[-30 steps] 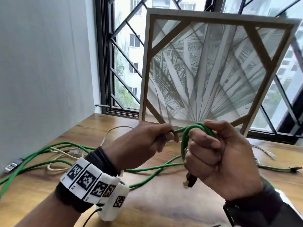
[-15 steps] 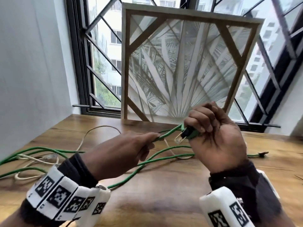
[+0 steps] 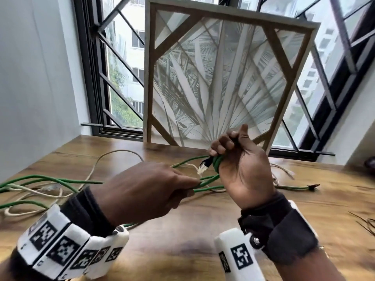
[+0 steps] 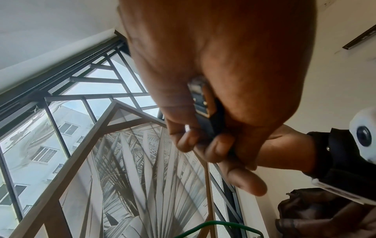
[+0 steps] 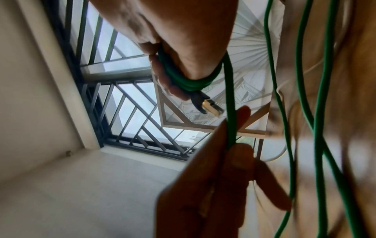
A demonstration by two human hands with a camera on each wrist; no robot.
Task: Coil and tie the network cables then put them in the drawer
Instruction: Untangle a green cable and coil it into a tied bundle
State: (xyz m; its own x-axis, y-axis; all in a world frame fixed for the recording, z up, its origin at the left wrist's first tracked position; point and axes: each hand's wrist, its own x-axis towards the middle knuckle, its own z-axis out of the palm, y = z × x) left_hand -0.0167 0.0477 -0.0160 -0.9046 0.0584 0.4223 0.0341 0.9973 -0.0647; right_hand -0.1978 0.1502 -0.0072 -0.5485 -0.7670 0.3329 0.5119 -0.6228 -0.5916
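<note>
A long green network cable [image 3: 60, 180] trails across the wooden table [image 3: 182, 240] from the left. My right hand [image 3: 225, 147] is raised above the table and grips a few turns of the cable wound round its fingers [image 5: 191, 82]. The cable's black-booted plug [image 3: 204, 166] sticks out to the left below those fingers, also seen as the plug [image 5: 207, 106] in the right wrist view. My left hand [image 3: 198, 182] pinches the running strand just below and left of the right hand, thumb and finger closed on the strand [image 5: 231, 125]. A cream cable [image 3: 121, 152] lies loose behind.
A framed palm-leaf picture [image 3: 223, 88] leans against the barred window [image 3: 113, 78] at the table's back edge. The green cable's far plug [image 3: 313, 186] lies at the right. A white wall [image 3: 36, 78] bounds the left side. Thin dark strands [image 3: 365, 222] lie at the right edge.
My right hand has turned, so the plug went from hanging below it to pointing left under the fingers. My left hand dropped lower, drawing the strand beneath the right hand.
</note>
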